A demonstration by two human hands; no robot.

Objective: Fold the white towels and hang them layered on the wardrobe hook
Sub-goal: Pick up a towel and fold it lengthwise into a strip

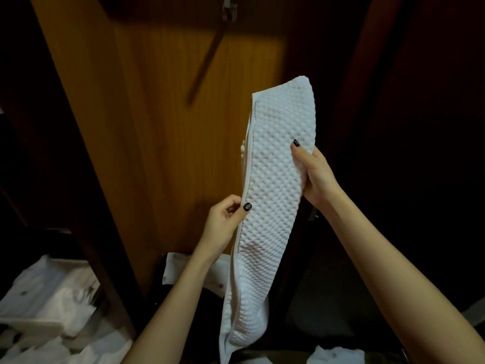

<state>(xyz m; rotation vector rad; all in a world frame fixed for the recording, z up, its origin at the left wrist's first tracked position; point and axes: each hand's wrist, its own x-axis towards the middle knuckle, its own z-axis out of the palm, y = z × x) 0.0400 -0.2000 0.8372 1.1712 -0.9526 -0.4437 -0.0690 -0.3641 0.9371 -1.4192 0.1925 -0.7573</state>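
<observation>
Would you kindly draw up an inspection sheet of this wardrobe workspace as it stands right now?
Surface: no table seen; the wardrobe door, orange-brown wood, stands upright behind the work.
Job's things: white towel, waffle-textured, folded into a long narrow strip and held in the air; metal hook at the door's top, no towel on it.
Clutter: white cloths heaped at lower left; a buttoned white cloth low behind the towel.
Hands: left hand pinches the towel's left edge, lower down; right hand grips its right edge, higher up.
Cables: nothing seen.
Surroundings: dim light; dark wood on both sides.
</observation>
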